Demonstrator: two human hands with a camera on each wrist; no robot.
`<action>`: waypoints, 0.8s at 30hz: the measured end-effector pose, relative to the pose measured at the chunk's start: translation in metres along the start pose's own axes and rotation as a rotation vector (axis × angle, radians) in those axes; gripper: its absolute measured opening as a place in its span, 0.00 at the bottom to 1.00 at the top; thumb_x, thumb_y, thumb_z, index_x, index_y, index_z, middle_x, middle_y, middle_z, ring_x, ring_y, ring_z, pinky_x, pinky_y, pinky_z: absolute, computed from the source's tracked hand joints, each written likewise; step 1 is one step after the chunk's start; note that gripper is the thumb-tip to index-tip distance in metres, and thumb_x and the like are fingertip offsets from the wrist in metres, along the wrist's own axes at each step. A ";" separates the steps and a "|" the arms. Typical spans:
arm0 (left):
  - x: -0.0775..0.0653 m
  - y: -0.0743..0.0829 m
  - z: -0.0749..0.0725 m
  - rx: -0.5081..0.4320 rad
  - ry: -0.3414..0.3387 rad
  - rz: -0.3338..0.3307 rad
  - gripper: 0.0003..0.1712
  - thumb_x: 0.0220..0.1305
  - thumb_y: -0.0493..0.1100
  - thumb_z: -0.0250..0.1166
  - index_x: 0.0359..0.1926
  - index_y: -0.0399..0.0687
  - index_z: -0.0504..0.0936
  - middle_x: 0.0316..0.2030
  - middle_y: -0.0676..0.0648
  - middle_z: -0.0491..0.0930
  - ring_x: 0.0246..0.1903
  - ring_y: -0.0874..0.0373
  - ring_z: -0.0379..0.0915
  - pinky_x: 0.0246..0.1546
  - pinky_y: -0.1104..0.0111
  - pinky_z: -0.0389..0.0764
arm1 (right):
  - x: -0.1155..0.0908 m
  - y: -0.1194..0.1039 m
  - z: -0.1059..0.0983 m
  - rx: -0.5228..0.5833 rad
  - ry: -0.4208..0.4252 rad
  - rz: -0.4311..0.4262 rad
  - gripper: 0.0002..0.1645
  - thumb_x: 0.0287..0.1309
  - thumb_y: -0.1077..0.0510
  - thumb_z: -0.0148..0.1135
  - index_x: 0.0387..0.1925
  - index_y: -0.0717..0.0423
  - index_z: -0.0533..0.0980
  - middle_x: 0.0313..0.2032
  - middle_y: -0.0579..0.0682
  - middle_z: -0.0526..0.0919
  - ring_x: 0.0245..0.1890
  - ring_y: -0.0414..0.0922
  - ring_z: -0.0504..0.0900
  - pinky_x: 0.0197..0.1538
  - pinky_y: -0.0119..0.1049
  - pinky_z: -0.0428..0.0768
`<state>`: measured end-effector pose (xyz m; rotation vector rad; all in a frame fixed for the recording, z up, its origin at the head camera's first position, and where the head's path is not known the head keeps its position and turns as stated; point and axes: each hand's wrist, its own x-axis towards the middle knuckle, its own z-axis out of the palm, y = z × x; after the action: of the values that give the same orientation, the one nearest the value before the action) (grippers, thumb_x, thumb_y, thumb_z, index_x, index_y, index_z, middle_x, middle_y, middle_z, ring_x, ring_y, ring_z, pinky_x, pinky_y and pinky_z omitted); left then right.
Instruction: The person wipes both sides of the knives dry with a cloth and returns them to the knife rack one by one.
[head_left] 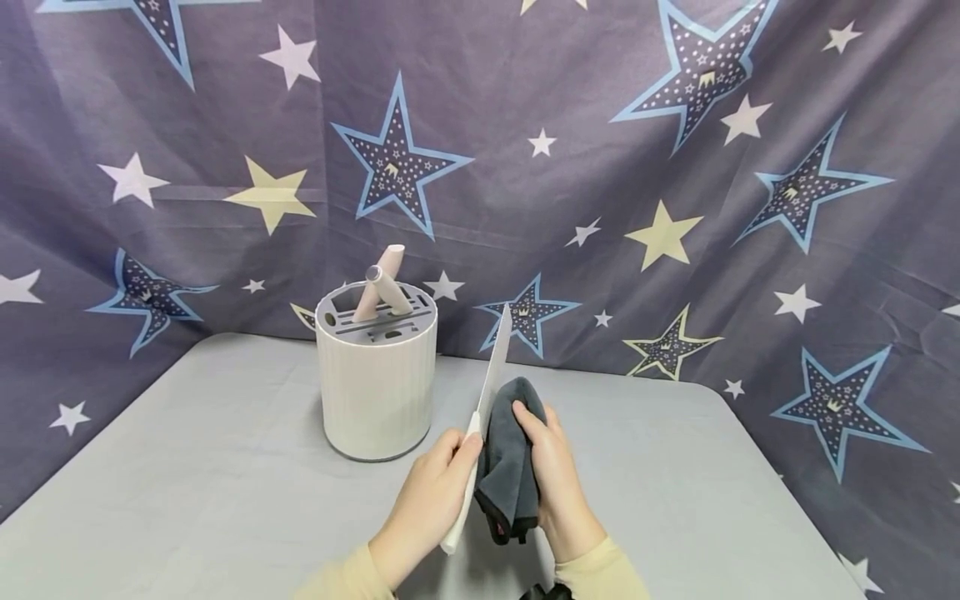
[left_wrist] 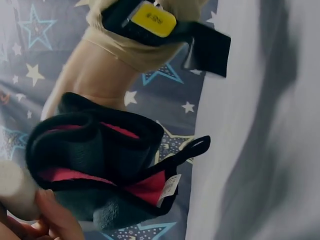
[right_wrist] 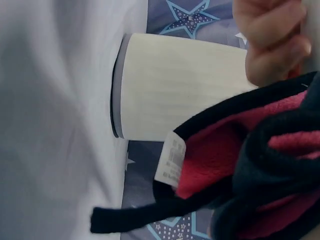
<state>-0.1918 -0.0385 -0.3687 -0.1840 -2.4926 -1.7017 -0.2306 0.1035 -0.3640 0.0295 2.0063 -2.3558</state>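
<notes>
My left hand (head_left: 431,492) grips the white handle of a kitchen knife (head_left: 492,372), whose blade points up and away from me. In my right hand (head_left: 558,475) is a folded dark grey cloth (head_left: 510,458), held close along the right side of the blade near the handle. The left wrist view shows the cloth (left_wrist: 125,180) with its red inner side, black edging, hanging loop and white label. Fingers of the left hand (right_wrist: 275,45) curl round the handle in the right wrist view.
A cream ribbed knife block (head_left: 377,392) stands left of the hands on the grey-covered table (head_left: 225,467). Two light handles (head_left: 390,287) stick out of its slotted grey top. A dark star-patterned curtain (head_left: 517,208) hangs behind the table.
</notes>
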 end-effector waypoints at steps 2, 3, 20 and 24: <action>0.003 0.000 0.001 0.003 0.002 0.006 0.21 0.75 0.58 0.50 0.37 0.47 0.75 0.23 0.50 0.70 0.23 0.59 0.67 0.23 0.70 0.70 | -0.001 0.001 0.003 0.000 -0.013 0.000 0.28 0.72 0.43 0.51 0.62 0.56 0.61 0.38 0.47 0.75 0.31 0.39 0.78 0.38 0.33 0.79; 0.005 0.000 0.002 0.007 0.001 0.006 0.20 0.74 0.58 0.51 0.37 0.47 0.75 0.23 0.50 0.70 0.23 0.59 0.67 0.23 0.70 0.70 | -0.001 0.001 0.004 -0.004 -0.015 -0.001 0.28 0.72 0.43 0.50 0.61 0.56 0.61 0.37 0.47 0.75 0.31 0.39 0.78 0.37 0.33 0.79; 0.020 -0.008 0.017 -0.002 0.058 -0.051 0.22 0.75 0.61 0.47 0.36 0.49 0.71 0.22 0.50 0.67 0.23 0.57 0.64 0.25 0.67 0.65 | -0.021 0.018 0.020 -0.027 -0.005 -0.028 0.24 0.74 0.41 0.46 0.53 0.56 0.58 0.38 0.48 0.73 0.32 0.41 0.75 0.36 0.33 0.75; 0.024 -0.009 0.016 0.003 0.080 -0.070 0.23 0.76 0.61 0.46 0.35 0.49 0.71 0.22 0.50 0.66 0.22 0.56 0.62 0.24 0.67 0.64 | -0.027 0.022 0.023 -0.042 -0.013 -0.016 0.26 0.73 0.38 0.47 0.53 0.55 0.58 0.38 0.47 0.72 0.32 0.41 0.74 0.35 0.33 0.75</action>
<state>-0.2170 -0.0260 -0.3793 -0.0288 -2.4707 -1.6961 -0.2020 0.0775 -0.3810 -0.0034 2.0573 -2.3167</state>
